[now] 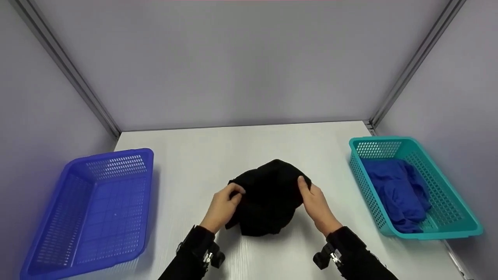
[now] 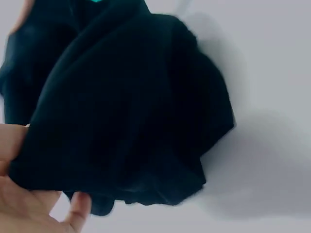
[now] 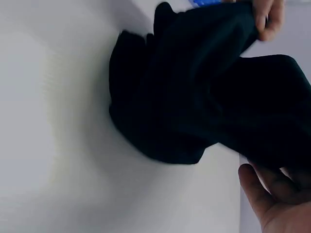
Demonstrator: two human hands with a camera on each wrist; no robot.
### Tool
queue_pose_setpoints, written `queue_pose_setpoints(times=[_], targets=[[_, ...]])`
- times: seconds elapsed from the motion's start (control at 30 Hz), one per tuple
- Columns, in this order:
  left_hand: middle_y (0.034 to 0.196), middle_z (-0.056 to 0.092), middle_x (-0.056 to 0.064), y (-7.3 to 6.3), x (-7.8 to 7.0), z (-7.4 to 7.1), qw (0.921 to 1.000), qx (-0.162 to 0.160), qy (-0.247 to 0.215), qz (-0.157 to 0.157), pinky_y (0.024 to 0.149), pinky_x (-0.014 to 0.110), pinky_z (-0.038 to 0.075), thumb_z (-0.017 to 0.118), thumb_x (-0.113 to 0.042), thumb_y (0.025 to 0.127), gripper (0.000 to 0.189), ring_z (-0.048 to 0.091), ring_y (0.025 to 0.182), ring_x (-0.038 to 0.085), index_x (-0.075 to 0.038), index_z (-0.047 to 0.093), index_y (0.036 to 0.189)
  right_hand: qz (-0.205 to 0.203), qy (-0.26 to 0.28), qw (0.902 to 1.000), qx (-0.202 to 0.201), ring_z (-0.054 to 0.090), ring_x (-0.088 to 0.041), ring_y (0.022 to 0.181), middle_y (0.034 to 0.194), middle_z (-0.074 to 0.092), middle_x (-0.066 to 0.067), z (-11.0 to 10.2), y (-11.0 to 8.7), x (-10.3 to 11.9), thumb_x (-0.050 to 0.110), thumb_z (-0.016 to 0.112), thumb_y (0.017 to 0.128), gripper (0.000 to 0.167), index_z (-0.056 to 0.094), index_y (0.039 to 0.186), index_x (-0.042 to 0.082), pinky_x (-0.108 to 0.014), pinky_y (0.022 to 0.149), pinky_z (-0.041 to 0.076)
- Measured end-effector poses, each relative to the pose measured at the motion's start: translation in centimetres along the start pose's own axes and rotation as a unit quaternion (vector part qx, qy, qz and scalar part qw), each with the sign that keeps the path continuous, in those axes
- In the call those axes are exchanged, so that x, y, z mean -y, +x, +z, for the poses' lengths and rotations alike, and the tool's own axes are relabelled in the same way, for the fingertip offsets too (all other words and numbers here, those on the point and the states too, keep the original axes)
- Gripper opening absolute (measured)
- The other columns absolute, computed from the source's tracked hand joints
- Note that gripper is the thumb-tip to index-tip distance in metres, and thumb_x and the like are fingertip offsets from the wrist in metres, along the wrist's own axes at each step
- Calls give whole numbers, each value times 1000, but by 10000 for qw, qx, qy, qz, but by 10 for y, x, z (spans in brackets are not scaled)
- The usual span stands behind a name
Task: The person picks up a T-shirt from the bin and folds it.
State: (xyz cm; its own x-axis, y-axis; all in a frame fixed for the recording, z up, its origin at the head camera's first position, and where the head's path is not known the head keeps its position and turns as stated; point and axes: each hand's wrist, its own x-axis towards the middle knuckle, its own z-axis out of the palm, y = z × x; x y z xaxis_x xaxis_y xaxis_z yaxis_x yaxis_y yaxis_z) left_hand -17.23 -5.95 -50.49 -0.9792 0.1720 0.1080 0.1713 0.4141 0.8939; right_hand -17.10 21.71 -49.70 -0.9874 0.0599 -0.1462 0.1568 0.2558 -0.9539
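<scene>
A bunched black cloth is held up at its top edge between both hands, its lower part hanging close over the white table. My left hand pinches its left edge between thumb and fingers. On the other side, my right hand grips the upper right edge, thumb on the near face and the other fingers behind. Between the hands the top edge spreads into an opening, which the right wrist view shows as a dark hollow in the cloth. In the left wrist view the cloth droops in folds past the fingers.
On the left of the table stands a blue plastic basket with nothing in it. A teal basket at the right has a crumpled blue cloth inside. Grey panels enclose the table at the back and sides.
</scene>
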Motion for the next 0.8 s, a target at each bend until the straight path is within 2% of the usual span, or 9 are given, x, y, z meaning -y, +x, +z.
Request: queue_pose_setpoints(times=[0.17, 0.27, 0.37, 0.4, 0.5, 0.57, 0.63, 0.73, 0.8], targets=[[119, 71, 6, 1, 9, -25, 9969, -512, -428, -424, 101, 46, 47, 57, -4, 104, 15, 63, 117, 25, -7, 70, 112, 271, 525, 9981, -150, 65, -23, 117, 136, 63, -15, -18, 5, -11, 61, 36, 107, 72, 51, 149, 5, -40, 105, 49], [122, 70, 5, 0, 14, -37, 9934, -772, -563, -630, 102, 45, 46, 56, -7, 106, 16, 61, 120, 24, -8, 70, 115, 447, 745, 9959, -240, 68, -23, 112, 138, 60, -20, -26, 6, -17, 61, 34, 107, 76, 45, 151, 0, -41, 107, 48], [125, 69, 5, -1, 18, -46, 9920, -958, -565, -596, 104, 45, 44, 57, -7, 106, 17, 60, 123, 24, -10, 70, 116, 629, 866, 9940, -243, 66, -35, 120, 147, 49, -29, -31, 6, -23, 62, 30, 107, 85, 30, 155, -7, -48, 117, 37], [125, 69, 5, -2, 19, -48, 9917, -1006, -590, -548, 105, 44, 44, 58, -7, 106, 17, 60, 123, 24, -9, 71, 116, 705, 816, 9939, -226, 58, -37, 130, 154, 40, -31, -33, 6, -25, 64, 29, 106, 90, 22, 158, -9, -50, 121, 30], [123, 70, 3, -5, 20, -53, 9924, -1068, -573, -232, 107, 43, 43, 59, -4, 104, 18, 60, 124, 21, -10, 71, 116, 805, 885, 9928, -101, 48, -42, 138, 159, 30, -33, -37, 6, -30, 68, 26, 104, 96, 8, 160, -9, -51, 123, 23], [122, 70, 1, -7, 19, -55, 9943, -906, -560, 52, 107, 42, 44, 59, -1, 103, 22, 60, 124, 19, -12, 72, 117, 894, 955, 9914, -93, 51, -40, 136, 158, 34, -33, -39, 6, -33, 68, 26, 104, 98, 1, 161, -7, -50, 123, 23], [124, 70, -2, -10, 18, -56, 9969, -533, -475, 337, 108, 42, 44, 60, 3, 101, 29, 60, 125, 18, -14, 71, 122, 975, 1183, 9881, -102, 63, -38, 123, 149, 46, -33, -42, 6, -36, 64, 30, 106, 94, -1, 161, -6, -50, 118, 34], [130, 68, -3, -15, 18, -52, 9963, 393, -264, 723, 109, 45, 44, 59, 10, 98, 42, 58, 129, 20, -16, 70, 130, 1222, 1412, 9823, -155, 72, -32, 109, 148, 45, -36, -50, 5, -41, 53, 38, 110, 92, -14, 159, -5, -49, 112, 43], [135, 67, -1, -18, 19, -47, 9904, 1086, -72, 855, 111, 47, 44, 57, 12, 96, 49, 57, 132, 22, -16, 68, 135, 1385, 1605, 9771, -189, 74, -29, 103, 151, 40, -37, -55, 5, -43, 45, 42, 111, 93, -22, 158, -2, -49, 106, 48]])
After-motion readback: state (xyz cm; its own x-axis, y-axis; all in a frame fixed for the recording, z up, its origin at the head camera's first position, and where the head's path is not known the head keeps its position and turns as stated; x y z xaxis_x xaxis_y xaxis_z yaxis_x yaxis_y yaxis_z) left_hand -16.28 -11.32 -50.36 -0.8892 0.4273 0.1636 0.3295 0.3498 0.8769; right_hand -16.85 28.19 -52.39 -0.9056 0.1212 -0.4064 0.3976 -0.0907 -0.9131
